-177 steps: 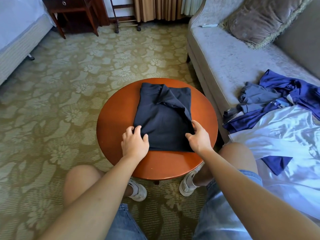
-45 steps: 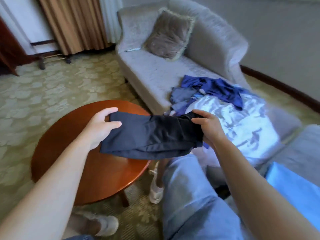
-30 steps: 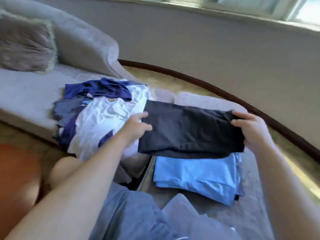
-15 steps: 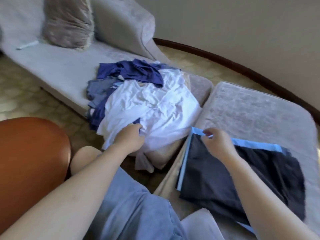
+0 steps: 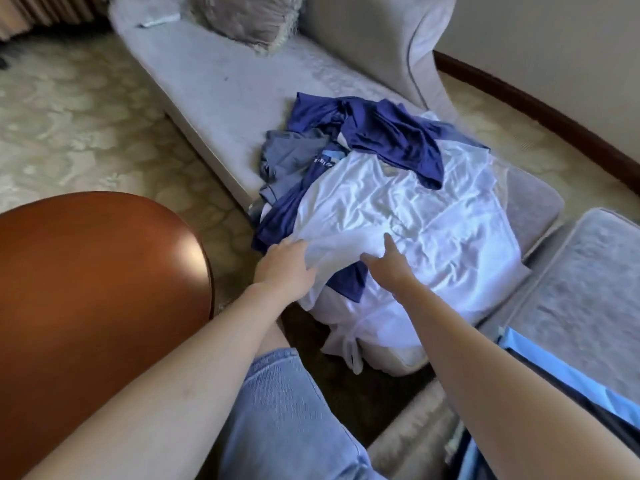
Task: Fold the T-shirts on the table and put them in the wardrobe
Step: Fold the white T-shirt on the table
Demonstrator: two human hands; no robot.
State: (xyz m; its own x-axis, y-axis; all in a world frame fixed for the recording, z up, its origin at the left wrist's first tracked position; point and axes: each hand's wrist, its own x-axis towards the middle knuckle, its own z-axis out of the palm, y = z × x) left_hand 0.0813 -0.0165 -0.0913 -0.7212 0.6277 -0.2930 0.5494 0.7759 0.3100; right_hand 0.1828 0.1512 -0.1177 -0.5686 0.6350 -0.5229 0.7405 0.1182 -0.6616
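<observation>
Since half a second ago the right hand (image 5: 388, 266) has left the folded dark T-shirt (image 5: 575, 396) and come across to the white T-shirt (image 5: 408, 216), just right of the left hand (image 5: 285, 268). The right hand's fingers are spread and fairly straight and lie on the near edge of the white cloth, gripping nothing. The left hand reaches to the same edge with its fingertips hidden under the fabric, so I cannot tell whether it pinches the cloth. The white T-shirt lies crumpled on top of a pile at the near end of the grey sofa (image 5: 221, 81), with a dark blue shirt (image 5: 384, 133) draped over its far side. The dark T-shirt rests on a light blue one (image 5: 568, 372) at the near right, on a grey seat (image 5: 588, 271). The round brown table (image 5: 86, 289) stands at the left.
</observation>
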